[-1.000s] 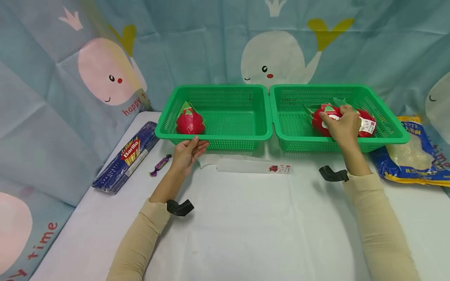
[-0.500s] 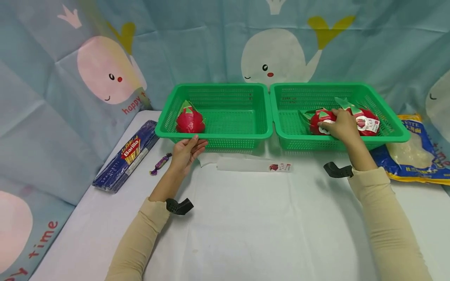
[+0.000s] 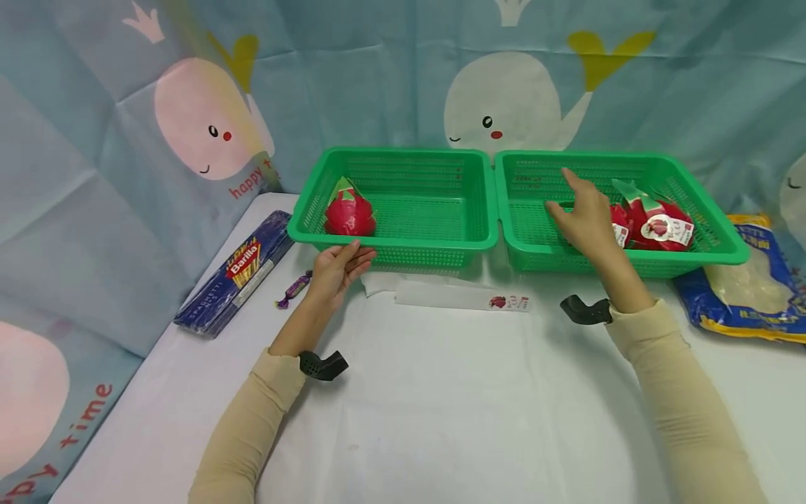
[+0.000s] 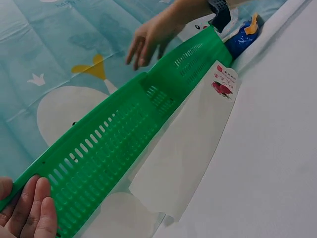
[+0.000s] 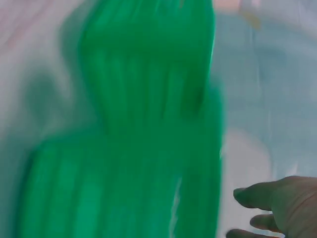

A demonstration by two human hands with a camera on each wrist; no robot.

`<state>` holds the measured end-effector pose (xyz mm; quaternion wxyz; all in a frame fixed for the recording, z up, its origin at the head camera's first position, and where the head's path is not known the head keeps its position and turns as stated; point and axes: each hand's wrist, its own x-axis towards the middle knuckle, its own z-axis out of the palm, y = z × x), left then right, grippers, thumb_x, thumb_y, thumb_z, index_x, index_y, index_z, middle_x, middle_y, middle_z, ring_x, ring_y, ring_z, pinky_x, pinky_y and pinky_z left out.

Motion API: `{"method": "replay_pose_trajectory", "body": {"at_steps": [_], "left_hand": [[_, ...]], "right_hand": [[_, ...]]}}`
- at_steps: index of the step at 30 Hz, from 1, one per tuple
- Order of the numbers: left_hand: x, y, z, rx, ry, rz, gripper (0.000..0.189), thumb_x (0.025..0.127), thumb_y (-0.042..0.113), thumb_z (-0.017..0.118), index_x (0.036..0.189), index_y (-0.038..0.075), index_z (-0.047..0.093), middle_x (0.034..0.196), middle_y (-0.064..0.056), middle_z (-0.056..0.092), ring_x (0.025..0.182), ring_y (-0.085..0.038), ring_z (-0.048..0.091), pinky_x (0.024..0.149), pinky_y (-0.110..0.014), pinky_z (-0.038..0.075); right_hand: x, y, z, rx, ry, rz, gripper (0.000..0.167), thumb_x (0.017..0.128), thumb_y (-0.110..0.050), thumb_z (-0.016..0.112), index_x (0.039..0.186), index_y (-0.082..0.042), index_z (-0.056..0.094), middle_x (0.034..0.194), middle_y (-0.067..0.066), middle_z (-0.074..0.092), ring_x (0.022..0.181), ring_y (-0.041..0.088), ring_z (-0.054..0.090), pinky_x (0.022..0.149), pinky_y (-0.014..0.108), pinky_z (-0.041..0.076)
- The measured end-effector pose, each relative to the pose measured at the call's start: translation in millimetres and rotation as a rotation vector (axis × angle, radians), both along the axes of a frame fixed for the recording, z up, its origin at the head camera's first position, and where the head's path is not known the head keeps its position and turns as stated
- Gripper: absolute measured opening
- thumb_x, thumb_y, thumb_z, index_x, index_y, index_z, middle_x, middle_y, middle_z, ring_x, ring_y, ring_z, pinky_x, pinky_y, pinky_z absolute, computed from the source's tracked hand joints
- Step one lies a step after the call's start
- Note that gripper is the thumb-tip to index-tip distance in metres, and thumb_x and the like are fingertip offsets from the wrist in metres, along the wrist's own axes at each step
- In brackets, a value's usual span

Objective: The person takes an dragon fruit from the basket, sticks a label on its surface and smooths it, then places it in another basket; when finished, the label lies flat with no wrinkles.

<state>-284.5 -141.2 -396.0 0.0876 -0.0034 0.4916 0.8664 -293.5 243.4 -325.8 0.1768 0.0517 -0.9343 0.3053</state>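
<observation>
In the head view my left hand [image 3: 340,271] is at the front of the left green plastic basket [image 3: 403,243], thumb at the rim and fingers against the outer wall. The left wrist view has that rim between thumb and fingers. One red dragon fruit [image 3: 350,211] with green tips sits at this basket's left end. Over the right green basket [image 3: 693,257] hovers my right hand [image 3: 588,217], holding nothing, thumb and index finger spread. Beside it in that basket lies a dragon fruit [image 3: 661,222] with a white label band, and another, partly hidden by the hand.
White paper strips [image 3: 462,297] with a dragon fruit print lie before the baskets. To the left are a blue Barilla spaghetti pack [image 3: 236,273] and a purple wrapped candy [image 3: 294,288]. A blue and yellow bag [image 3: 749,280] is partly under the right basket's edge.
My right hand has let go of the dragon fruit in the right basket and risen to the left, fingers spread. My left hand stays at the left basket's rim. The view has shifted slightly.
</observation>
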Motion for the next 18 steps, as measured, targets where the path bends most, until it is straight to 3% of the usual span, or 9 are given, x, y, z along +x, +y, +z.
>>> {"method": "replay_pose_trajectory", "body": {"at_steps": [2,5,7,9,11,15,18], "left_hand": [[0.0,-2.6,1.6,0.004,-0.005,0.001,0.016,0.093,0.013,0.053,0.1,-0.002,0.053,0.083,-0.006,0.071,0.08,-0.014,0.07,0.074,-0.023,0.055],[0.0,-7.0,2.7,-0.001,-0.015,0.014,0.015,0.094,0.014,0.051,0.099,0.0,0.051,0.082,-0.006,0.071,0.08,-0.014,0.07,0.074,-0.023,0.055],[0.2,-11.1,3.1,0.003,-0.024,0.021,0.014,0.095,0.014,0.05,0.098,0.0,0.051,0.082,-0.006,0.071,0.08,-0.014,0.07,0.074,-0.023,0.055],[0.4,-15.9,3.3,0.009,-0.032,0.025,0.013,0.095,0.013,0.05,0.097,0.001,0.051,0.082,-0.006,0.071,0.08,-0.014,0.07,0.074,-0.023,0.055],[1.0,-19.8,3.9,0.006,-0.042,0.02,0.012,0.095,0.013,0.049,0.096,0.001,0.05,0.082,-0.006,0.071,0.08,-0.014,0.07,0.073,-0.023,0.055],[1.4,-24.6,6.7,-0.034,-0.07,-0.003,0.015,0.097,0.018,0.046,0.095,0.003,0.048,0.083,-0.005,0.071,0.08,-0.013,0.07,0.074,-0.023,0.055],[0.8,-27.3,10.1,-0.077,-0.075,-0.002,0.018,0.098,0.021,0.044,0.099,0.003,0.048,0.083,-0.004,0.071,0.079,-0.012,0.07,0.074,-0.023,0.055]], "right_hand": [[-5.9,-27,3.6,0.024,0.017,0.075,0.058,0.09,-0.013,0.057,0.141,-0.002,0.032,0.134,0.027,0.045,0.088,0.043,0.054,0.081,0.051,0.042],[-15.0,-69,8.4,0.053,-0.052,0.197,0.059,0.091,-0.019,0.057,0.142,-0.005,0.032,0.13,0.023,0.051,0.07,0.038,0.054,0.071,0.043,0.041],[-22.8,-98,9.1,0.041,-0.122,0.274,0.06,0.091,-0.023,0.057,0.142,-0.005,0.031,0.131,0.022,0.051,0.077,0.037,0.058,0.069,0.042,0.042],[-32.4,-126,7.0,0.006,-0.204,0.332,0.061,0.092,-0.027,0.056,0.143,-0.005,0.03,0.133,0.022,0.049,0.099,0.035,0.059,0.079,0.043,0.045],[-42.7,-151,2.6,-0.037,-0.278,0.367,0.063,0.091,-0.031,0.055,0.143,-0.005,0.029,0.136,0.021,0.046,0.12,0.033,0.049,0.089,0.045,0.045],[-58.9,-196,-6.0,-0.065,-0.404,0.355,0.071,0.09,-0.04,0.055,0.145,-0.006,0.025,0.143,0.017,0.038,0.13,0.03,0.04,0.101,0.044,0.04],[-66.7,-223,-7.8,-0.067,-0.45,0.336,0.076,0.089,-0.044,0.054,0.145,-0.005,0.022,0.148,0.014,0.032,0.135,0.028,0.032,0.108,0.043,0.034]]}}
